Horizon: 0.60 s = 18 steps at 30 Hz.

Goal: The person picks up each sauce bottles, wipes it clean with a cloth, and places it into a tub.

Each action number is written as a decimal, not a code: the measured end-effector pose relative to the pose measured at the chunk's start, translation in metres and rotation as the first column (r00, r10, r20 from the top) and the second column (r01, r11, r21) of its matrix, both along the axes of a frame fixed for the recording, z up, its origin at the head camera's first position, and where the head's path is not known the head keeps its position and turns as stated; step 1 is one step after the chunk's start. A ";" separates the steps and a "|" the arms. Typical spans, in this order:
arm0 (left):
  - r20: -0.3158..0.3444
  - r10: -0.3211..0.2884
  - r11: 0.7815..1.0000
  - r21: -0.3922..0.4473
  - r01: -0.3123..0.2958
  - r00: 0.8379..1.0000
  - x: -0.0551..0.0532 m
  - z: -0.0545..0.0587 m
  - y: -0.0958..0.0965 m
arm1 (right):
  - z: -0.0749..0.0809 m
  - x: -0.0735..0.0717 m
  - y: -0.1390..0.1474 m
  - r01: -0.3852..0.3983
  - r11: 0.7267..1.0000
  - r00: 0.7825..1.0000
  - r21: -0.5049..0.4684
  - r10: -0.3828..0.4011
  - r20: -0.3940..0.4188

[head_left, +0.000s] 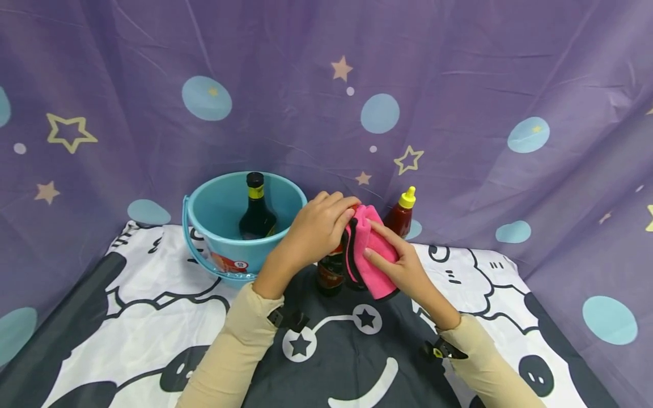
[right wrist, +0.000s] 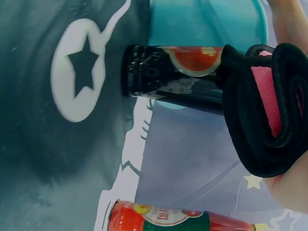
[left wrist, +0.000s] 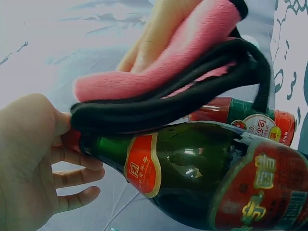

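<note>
My left hand [head_left: 317, 228] holds the red-capped top of a dark green glass bottle [left wrist: 192, 159] with red and gold labels. Its thumb and index finger are at the cap, and the other fingers extend past the neck in the left wrist view. The bottle stands upright on the cloth-covered table. A folded pink cloth [head_left: 376, 243] with black edging is in my right hand [head_left: 405, 269], thumb on one side and fingers on the other. The cloth lies against the bottle's neck and shoulder, hiding part of it in the head view.
At the left stands a light blue bucket [head_left: 245, 246] with a dark, black-capped bottle [head_left: 257, 214] inside. A red sauce bottle [head_left: 399, 218] with a yellow nozzle stands behind the pink cloth. The purple curtain [head_left: 459, 113] hangs along the table's back edge.
</note>
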<state>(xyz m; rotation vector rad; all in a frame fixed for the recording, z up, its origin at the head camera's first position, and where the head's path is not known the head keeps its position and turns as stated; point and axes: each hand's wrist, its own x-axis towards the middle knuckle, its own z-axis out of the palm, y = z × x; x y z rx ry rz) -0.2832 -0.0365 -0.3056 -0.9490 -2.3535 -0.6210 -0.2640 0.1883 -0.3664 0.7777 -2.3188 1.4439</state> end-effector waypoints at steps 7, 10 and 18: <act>0.019 0.016 1.000 -0.006 -0.016 1.000 0.002 0.000 -0.001 | -0.003 0.000 0.001 -0.011 0.999 1.000 0.042 0.012 -0.003; 0.019 0.021 1.000 -0.008 -0.020 1.000 0.002 0.000 0.000 | -0.003 -0.001 0.002 -0.011 0.998 1.000 0.067 0.011 -0.008; 0.012 0.023 1.000 -0.018 -0.023 1.000 0.001 0.001 0.001 | -0.004 -0.002 0.008 -0.026 0.992 1.000 0.126 0.027 -0.002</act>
